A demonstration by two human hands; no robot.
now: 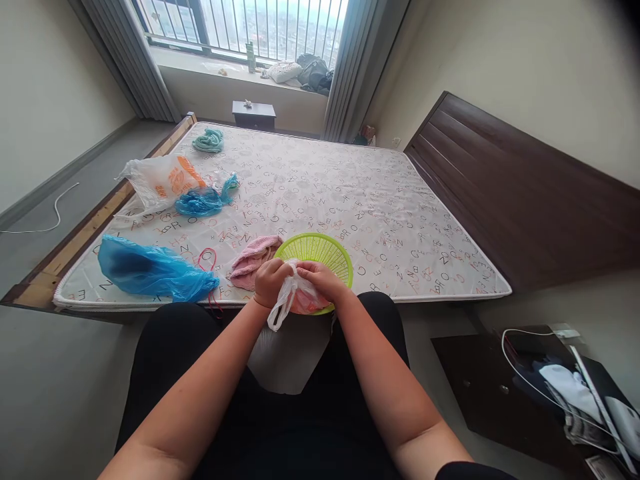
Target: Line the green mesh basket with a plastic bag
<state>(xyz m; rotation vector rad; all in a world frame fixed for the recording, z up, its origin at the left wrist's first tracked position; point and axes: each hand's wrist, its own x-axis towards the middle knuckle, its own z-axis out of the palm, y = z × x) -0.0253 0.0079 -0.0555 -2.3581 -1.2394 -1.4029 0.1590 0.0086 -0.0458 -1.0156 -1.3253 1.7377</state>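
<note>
bag (pixel 294 296) sits over the green basket (pixel 316 244), fingers (pixel 308 268) of your left hand (pixel 271 280) and right hand (pixel 324 279) pinching its top, probably to steady it.

Fingers (pixel 311 270) partly hide the white bag (pixel 295 290); contents (pixel 306 305) unclear

Clear right of the green basket (pixel 345 261), crowded left

Bare mattress (pixel 405 233) leaves passage from the basket's right side to the headboard (pixel 520 180). Left of the basket, a pink cloth (pixel 250 262) blocks close in, a blue bag (pixel 150 268) farther out; an orange-printed bag (pixel 163 179) lies left and beyond.
</note>
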